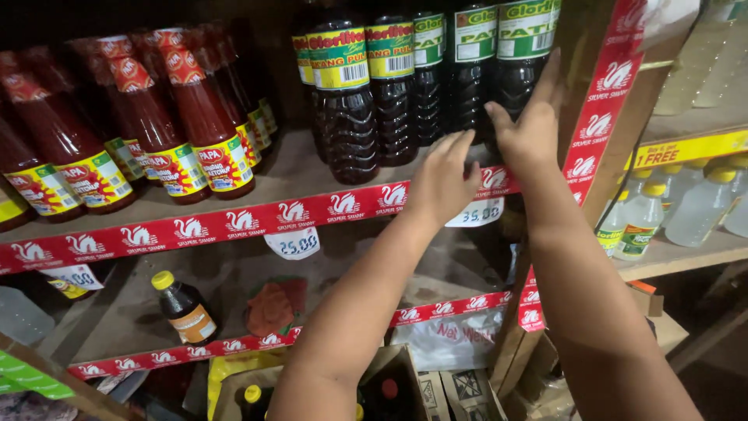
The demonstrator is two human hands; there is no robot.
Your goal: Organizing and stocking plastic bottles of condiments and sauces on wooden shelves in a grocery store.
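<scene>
Wooden shelf (296, 168) carried dark sauce bottles (389, 93). Right hand (530, 129) touched one, grip open; left hand (444, 179), empty, hovered just beside.

Both my forearms are bare from the bottom of the view up to the wrists, with no sleeve showing. My left hand (442, 181) and right hand (532, 129) wear nothing: no glove, ring, watch or band. My fingernails are short and plain.
</scene>
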